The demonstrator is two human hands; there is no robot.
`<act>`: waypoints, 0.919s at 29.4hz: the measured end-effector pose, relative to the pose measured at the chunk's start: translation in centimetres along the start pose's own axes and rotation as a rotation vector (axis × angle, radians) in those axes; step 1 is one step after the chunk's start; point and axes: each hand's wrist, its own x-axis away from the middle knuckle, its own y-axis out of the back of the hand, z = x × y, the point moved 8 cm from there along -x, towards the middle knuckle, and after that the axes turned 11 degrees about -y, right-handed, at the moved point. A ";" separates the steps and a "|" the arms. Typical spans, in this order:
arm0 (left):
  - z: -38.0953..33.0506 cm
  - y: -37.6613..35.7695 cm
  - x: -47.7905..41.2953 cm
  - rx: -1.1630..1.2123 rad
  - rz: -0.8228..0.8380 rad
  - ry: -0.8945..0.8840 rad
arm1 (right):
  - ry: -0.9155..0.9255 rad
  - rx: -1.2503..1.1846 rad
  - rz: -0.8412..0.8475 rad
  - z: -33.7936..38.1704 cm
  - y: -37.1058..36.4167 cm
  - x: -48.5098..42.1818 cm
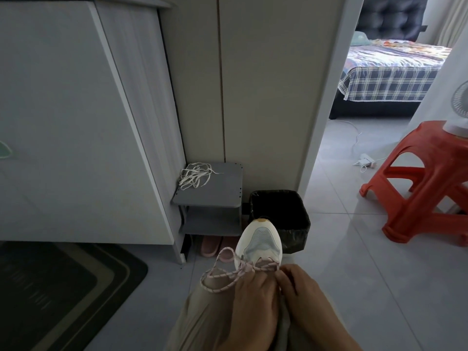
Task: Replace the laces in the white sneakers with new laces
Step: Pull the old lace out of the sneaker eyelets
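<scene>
Before us, at our knee: sneaker [259,243], toe toward the bin [291,211] behind it; lace [222,273] looping out to its left; left hand [253,302] and right hand [301,290] side by side at its near end. Left of the bin: small shelf [222,193], loose laces [193,176] on top, slippers [211,245] beneath. Far left: cabinet [76,122], mat [63,287] before it. Right: stool [425,186], fan [459,110] on it.

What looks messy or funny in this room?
The white laces lie in a tangled heap on the grey shelf. A power strip and its cord lie loose on the floor by the doorway, easy to trip on. The pink lace on the white sneaker hangs in a floppy loop, not yet tied.
</scene>
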 end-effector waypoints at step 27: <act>7.3 8.6 -1.1 0.351 -0.039 0.233 | 0.068 0.147 -0.100 1.4 0.8 1.4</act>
